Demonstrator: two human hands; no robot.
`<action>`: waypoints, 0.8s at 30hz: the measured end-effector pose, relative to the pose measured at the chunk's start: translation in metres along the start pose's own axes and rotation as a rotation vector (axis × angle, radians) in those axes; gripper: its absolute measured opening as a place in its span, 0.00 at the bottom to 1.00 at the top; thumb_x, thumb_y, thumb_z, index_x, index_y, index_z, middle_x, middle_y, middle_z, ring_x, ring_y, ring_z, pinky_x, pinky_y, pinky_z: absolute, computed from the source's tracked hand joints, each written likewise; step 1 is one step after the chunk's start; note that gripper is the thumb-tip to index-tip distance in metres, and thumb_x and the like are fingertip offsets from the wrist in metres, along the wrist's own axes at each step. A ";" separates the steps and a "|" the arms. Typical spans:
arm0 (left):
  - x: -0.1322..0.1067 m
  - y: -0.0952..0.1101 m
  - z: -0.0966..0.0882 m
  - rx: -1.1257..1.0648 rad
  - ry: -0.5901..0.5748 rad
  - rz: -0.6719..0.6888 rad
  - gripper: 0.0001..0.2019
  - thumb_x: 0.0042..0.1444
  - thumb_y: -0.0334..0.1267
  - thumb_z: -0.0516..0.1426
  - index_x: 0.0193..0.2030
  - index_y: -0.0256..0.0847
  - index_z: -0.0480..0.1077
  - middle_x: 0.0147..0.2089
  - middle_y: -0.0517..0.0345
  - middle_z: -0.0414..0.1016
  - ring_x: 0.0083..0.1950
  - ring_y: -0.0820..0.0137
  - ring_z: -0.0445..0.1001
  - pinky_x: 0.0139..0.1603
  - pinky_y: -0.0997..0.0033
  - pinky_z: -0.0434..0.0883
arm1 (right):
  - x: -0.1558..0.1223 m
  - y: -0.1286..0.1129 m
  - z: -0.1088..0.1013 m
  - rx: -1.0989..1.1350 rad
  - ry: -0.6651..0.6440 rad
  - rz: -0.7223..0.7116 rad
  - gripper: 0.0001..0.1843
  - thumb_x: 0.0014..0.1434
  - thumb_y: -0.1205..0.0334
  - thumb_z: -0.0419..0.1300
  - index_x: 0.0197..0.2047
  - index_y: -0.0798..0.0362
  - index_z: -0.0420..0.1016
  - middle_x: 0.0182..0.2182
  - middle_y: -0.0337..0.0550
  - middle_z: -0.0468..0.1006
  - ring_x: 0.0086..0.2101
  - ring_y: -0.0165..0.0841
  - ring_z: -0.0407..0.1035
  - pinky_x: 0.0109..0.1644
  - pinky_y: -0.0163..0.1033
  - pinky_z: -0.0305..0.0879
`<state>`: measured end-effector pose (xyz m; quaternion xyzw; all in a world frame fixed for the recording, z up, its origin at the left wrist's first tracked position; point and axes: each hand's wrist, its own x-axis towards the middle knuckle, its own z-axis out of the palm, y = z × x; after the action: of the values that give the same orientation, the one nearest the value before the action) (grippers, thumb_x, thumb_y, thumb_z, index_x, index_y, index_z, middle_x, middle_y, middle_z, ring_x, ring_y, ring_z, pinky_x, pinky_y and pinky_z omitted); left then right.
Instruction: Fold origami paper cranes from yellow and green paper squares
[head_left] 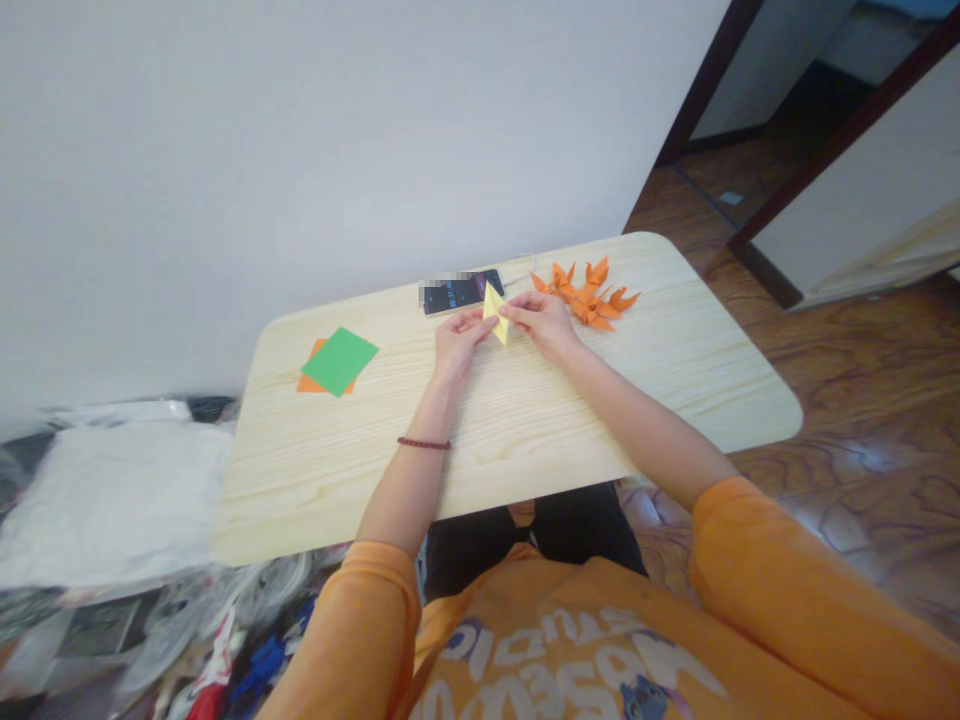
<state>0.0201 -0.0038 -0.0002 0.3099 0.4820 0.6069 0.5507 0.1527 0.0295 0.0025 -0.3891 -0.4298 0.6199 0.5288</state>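
A small piece of folded yellow paper (494, 312), shaped like a narrow diamond, is held up between my two hands over the table. My left hand (459, 340) pinches its left side, thumb on the near face. On the opposite side, my right hand (546, 322) grips the right edge between thumb and fingers. The fingertips behind the paper are partly hidden. Just beyond the paper lies a phone (456, 291) with its screen lit. Several folded orange paper figures (592, 296) are heaped to the right of my right hand.
A green paper square (340, 361) overlaps orange paper (309, 383) on the left of the pale wooden table (337, 480). Behind the table stands a white wall (315, 150). A white cable (533, 264) lies near the back edge. Bags and mixed items (187, 620) crowd the floor at left.
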 end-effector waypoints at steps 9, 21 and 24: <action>0.001 -0.001 -0.001 -0.042 -0.027 -0.040 0.18 0.28 0.33 0.71 0.29 0.36 0.73 0.27 0.62 0.78 0.28 0.78 0.73 0.35 0.76 0.69 | -0.001 -0.002 0.002 -0.014 -0.013 -0.010 0.21 0.28 0.56 0.76 0.20 0.56 0.71 0.15 0.33 0.69 0.18 0.20 0.57 0.21 0.30 0.50; 0.003 -0.002 -0.004 0.064 -0.066 -0.045 0.19 0.29 0.31 0.69 0.26 0.39 0.63 0.23 0.65 0.74 0.25 0.76 0.73 0.30 0.77 0.66 | -0.003 -0.003 0.000 -0.097 -0.057 0.030 0.16 0.37 0.55 0.73 0.24 0.56 0.75 0.18 0.34 0.70 0.19 0.21 0.56 0.21 0.31 0.50; 0.000 0.000 -0.003 0.105 -0.100 -0.051 0.21 0.28 0.31 0.69 0.26 0.40 0.60 0.24 0.63 0.75 0.26 0.74 0.74 0.30 0.76 0.67 | -0.002 -0.006 0.000 -0.098 -0.055 0.031 0.16 0.37 0.56 0.73 0.25 0.56 0.75 0.19 0.34 0.69 0.20 0.21 0.55 0.22 0.32 0.49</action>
<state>0.0169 -0.0044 -0.0012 0.3559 0.4927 0.5505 0.5723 0.1553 0.0277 0.0080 -0.4039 -0.4678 0.6166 0.4876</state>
